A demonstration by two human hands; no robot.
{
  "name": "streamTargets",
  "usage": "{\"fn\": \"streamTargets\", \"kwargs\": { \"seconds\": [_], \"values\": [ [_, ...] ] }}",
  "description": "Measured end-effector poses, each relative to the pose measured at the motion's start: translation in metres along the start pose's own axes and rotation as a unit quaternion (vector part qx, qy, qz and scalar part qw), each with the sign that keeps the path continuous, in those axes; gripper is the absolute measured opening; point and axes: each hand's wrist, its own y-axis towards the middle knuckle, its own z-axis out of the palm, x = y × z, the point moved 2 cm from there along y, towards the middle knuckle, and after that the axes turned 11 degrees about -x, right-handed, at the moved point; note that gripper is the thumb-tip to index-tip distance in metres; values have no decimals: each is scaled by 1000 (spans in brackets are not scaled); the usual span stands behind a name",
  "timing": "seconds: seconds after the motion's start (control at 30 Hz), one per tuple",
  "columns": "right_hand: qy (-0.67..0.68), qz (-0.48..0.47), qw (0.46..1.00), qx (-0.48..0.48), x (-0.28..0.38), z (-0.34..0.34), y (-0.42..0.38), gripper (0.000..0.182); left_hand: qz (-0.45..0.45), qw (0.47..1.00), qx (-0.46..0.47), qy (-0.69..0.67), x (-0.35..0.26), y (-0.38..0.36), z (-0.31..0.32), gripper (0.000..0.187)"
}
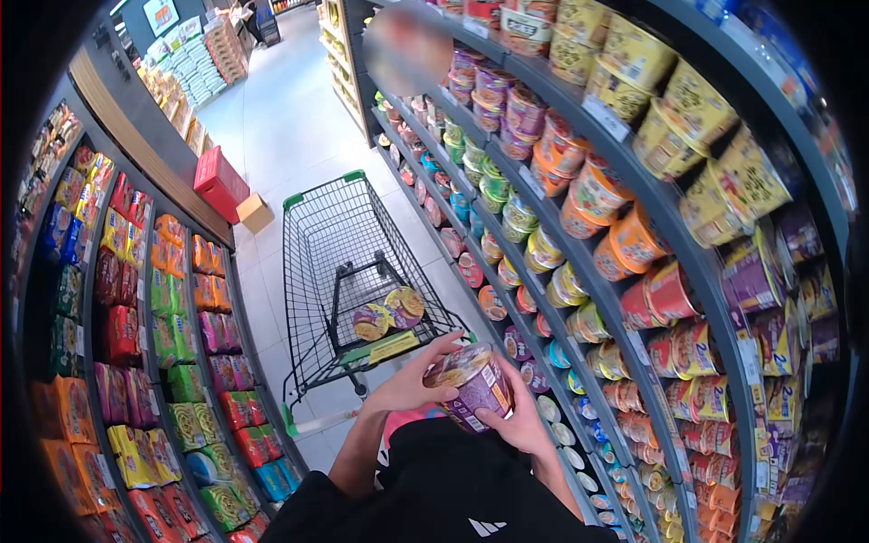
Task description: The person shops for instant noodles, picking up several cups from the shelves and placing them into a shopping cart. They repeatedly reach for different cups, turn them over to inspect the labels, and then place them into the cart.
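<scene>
A purple instant-noodle cup (477,387) is held between both hands in front of my chest, its patterned lid tilted up and to the left. My left hand (412,378) grips its left side, fingers over the top edge. My right hand (522,412) holds the right and lower side, thumb on the printed wall. Just ahead stands a wire shopping cart (312,244) with green corners. Inside it, near the handle end, lie a yellow-and-purple cup (371,322) and a second round cup (405,308), side by side.
A tall shelf (579,204) of stacked cups runs along the right. Packets fill the left shelf (149,299). Ahead on the left are a red box (220,184) and a small cardboard box (255,214). The tiled aisle (281,100) leads forward to piled goods (192,68).
</scene>
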Motion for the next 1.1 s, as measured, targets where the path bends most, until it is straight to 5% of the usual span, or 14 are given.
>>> {"fn": "streamTargets", "kwargs": {
  "seconds": [0.3,0.53,0.73,1.1],
  "values": [
    [-126,104,986,-41,-32,75,57,85,-8,969,-235,78,28,22,-160,98],
    [-232,171,957,-25,-49,89,63,81,-45,782,-392,483,135,67,-273,102],
    [-258,233,936,-52,-49,90,57,77,-251,733,-370,513,215,104,-300,114],
    [-306,274,906,-101,-44,93,39,78,-259,724,-308,560,315,98,-299,115]
  ]
}}
